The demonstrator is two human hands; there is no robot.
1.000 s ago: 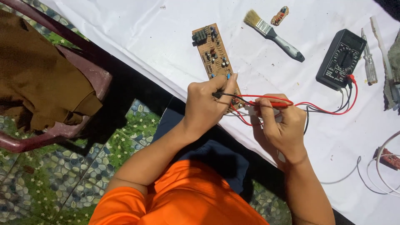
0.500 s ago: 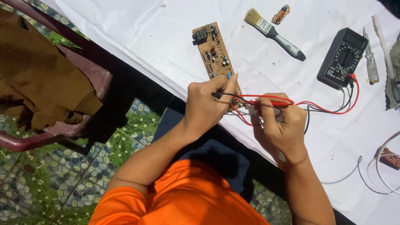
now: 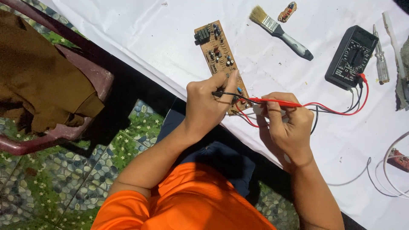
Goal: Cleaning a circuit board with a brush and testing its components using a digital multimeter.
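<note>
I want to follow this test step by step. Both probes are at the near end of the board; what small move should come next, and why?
Probably a glance at the meter. The left hand holds the black probe and the right hand the red probe, both tips at the near end of the board. Whether they touch it cannot be told, so a slight press may come first.

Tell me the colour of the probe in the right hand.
Red. The right hand holds the probe; it shows best in the head view.
</note>
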